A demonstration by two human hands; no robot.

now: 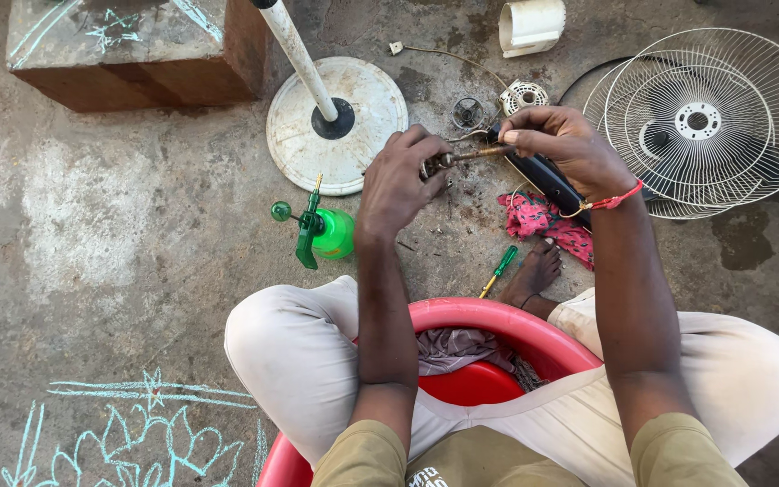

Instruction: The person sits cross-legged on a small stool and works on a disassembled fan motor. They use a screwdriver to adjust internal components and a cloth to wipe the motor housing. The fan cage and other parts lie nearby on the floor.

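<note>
1. Both hands meet above the concrete floor (137, 234): the left hand (398, 185) is curled tight around a small metal part (433, 166), and the right hand (565, 149) pinches a thin rusty shaft (478, 153) between thumb and fingers, so neither hand is free.
2. From the left: a brick block (137, 54) in the upper corner, then the white round fan base (335, 122) with its pole (295, 50), then a green spray bottle (322, 233) just beside the left wrist.
3. A green-handled screwdriver (499, 269) lies near the bare foot (534, 271), and a pink cloth (543, 221) lies under the right hand.
4. A black motor body (547, 180) sits below the right hand, touching the cloth; the wire fan guards (705, 117) lie on the far right.
5. Risk, as I judge it: the shaft is thin and looks rusty, so it may slip from the pinch and the small part may drop among the loose pieces on the floor.
6. The left elbow could also knock the spray bottle, because it stands so close.
7. Open room is mostly on the left, on the bare floor; on the right the guards close the way, and the red tub (489, 320) between the knees blocks pulling back.
</note>
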